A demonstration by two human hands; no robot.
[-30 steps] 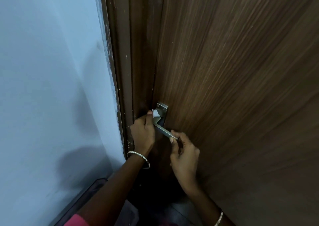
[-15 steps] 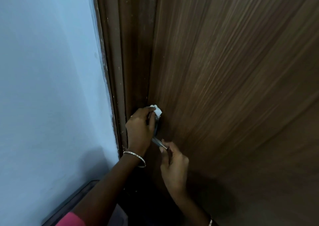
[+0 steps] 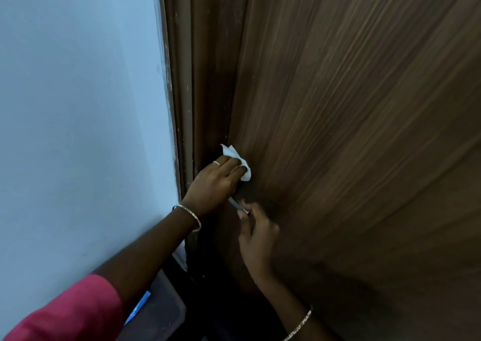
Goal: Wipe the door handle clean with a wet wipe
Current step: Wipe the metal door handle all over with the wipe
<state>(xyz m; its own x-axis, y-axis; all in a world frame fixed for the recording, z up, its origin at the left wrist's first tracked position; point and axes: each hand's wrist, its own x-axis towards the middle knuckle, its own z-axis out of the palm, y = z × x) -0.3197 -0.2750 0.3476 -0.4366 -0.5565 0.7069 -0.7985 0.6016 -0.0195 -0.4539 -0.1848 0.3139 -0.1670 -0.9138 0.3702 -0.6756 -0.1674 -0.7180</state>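
Head: left hand [image 3: 216, 181] grip clenched on wipe [image 3: 238, 159]; right hand [image 3: 256, 234] grip pinches handle [image 3: 238, 205].

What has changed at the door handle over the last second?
The left hand slid the wet wipe up from beside the handle's plate and now covers the plate fully; more of the wipe shows above the fingers. The right hand stays pinched on the free end of the lever. The door looks unmoved.
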